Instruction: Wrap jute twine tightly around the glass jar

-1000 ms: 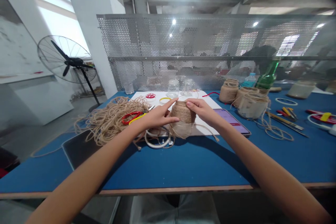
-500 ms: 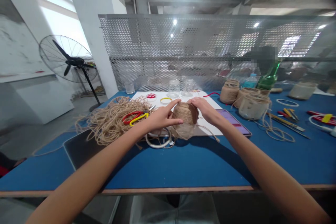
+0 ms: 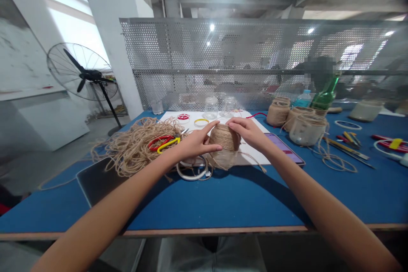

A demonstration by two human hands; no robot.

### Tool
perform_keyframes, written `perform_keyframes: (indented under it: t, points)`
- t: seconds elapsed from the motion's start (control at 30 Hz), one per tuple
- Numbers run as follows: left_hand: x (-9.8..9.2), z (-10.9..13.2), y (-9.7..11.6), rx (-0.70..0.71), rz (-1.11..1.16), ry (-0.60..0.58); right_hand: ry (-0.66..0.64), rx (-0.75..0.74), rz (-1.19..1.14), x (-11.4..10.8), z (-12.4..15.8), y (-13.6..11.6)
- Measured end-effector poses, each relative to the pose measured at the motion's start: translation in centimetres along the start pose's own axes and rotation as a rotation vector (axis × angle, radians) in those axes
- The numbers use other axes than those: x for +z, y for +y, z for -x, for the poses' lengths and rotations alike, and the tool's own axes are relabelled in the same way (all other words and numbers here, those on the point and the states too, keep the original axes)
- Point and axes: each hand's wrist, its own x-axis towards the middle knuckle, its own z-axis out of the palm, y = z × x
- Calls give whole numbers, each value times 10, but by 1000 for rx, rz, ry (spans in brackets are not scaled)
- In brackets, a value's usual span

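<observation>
My left hand (image 3: 198, 143) and my right hand (image 3: 247, 132) hold a glass jar wrapped in jute twine (image 3: 225, 138) from both sides, above a white sheet (image 3: 251, 155). The twine covers the jar's upper part, and its lower part looks like bare glass with loose strands. Left of my left hand lies a tangled heap of loose jute twine (image 3: 137, 148). Scissors with red and yellow handles (image 3: 164, 143) rest on that heap. A white ring (image 3: 191, 171) lies just below my left hand.
A tablet (image 3: 283, 148) lies right of the sheet. Two plain glass jars (image 3: 211, 107) stand behind it. Twine-wrapped jars (image 3: 307, 129), a green bottle (image 3: 325, 97) and hand tools (image 3: 346, 146) stand on the blue table (image 3: 207, 199). A perforated metal screen (image 3: 223, 51) runs behind.
Both hands stay on the jar, and my right hand has shifted a little across its top. The whole view has moved slightly.
</observation>
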Motion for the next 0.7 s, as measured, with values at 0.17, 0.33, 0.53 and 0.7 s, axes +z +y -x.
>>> perform_keyframes:
  t: [0.17, 0.33, 0.53, 0.7]
  points:
    - [0, 1, 0, -2, 0, -4, -39, 34, -105, -2, -1, 2]
    - [0, 0, -1, -6, -1, 1, -59, 57, -180, -1, -1, 4]
    - [2, -1, -1, -11, 17, 6, -101, 86, -322, 0, 1, 8]
    - [2, 0, -1, -10, 24, 10, -125, 60, -373, -1, 0, 16]
